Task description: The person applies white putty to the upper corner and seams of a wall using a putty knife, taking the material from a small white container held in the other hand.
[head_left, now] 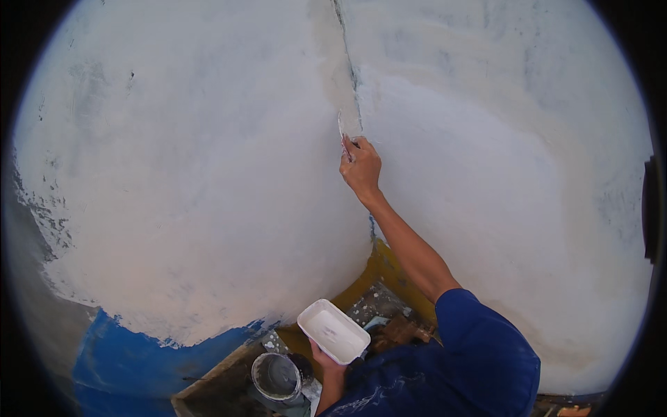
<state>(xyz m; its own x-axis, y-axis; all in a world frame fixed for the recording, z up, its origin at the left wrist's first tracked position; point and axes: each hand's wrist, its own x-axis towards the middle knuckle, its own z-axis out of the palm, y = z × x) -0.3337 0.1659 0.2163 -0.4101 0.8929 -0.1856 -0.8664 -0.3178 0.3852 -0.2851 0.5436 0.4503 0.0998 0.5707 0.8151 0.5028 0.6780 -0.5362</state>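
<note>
My right hand is raised to the inner corner of two white-coated walls. Its fingers are closed round a putty knife, whose thin blade shows edge-on against the left wall, smeared with white. A dark crack runs up the corner above the hand. Low in front of my body, my left hand grips a white rectangular tub by its near side. Off-white paste coats the tub's inside. Some fingers of both hands are hidden.
Below left stands a round bucket with grey material inside, beside a wooden edge. Brown scraps and a speckled board lie in the corner. The lower walls are blue and yellow under the white coat.
</note>
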